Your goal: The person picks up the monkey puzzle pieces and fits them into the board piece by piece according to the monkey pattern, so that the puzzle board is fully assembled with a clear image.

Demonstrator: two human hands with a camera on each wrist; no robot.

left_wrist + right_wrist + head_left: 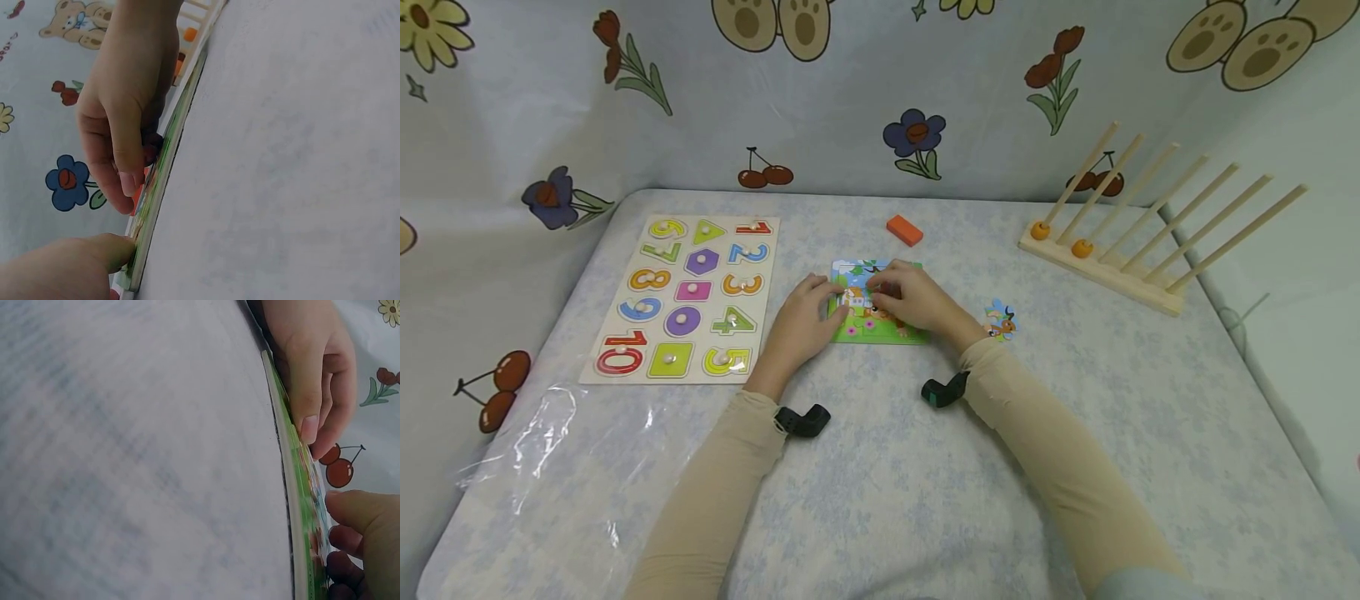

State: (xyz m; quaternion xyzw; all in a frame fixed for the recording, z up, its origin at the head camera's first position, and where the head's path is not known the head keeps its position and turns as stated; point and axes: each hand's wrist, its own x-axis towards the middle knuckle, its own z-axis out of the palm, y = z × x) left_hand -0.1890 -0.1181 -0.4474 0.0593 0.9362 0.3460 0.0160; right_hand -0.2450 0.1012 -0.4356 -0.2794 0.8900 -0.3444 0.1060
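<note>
A small picture puzzle board (872,337) with a green lower edge lies flat at the middle of the table. My left hand (805,321) rests at its left side, fingertips and thumb touching the picture, the thumb apart from the index finger. My right hand (917,300) reaches over the board's right half with bent fingers, their tips down at the picture. In the left wrist view, the right hand (128,119) has thumb and fingers close over the board's surface. A loose cluster of puzzle pieces (1000,320) lies right of the board, beside the right wrist.
A number and shape peg board (703,302) lies to the left. An orange block (905,230) sits behind the puzzle. At the back right stands a wooden rack (1105,271) with upright rods and orange beads. Clear plastic wrap (550,433) lies at the front left.
</note>
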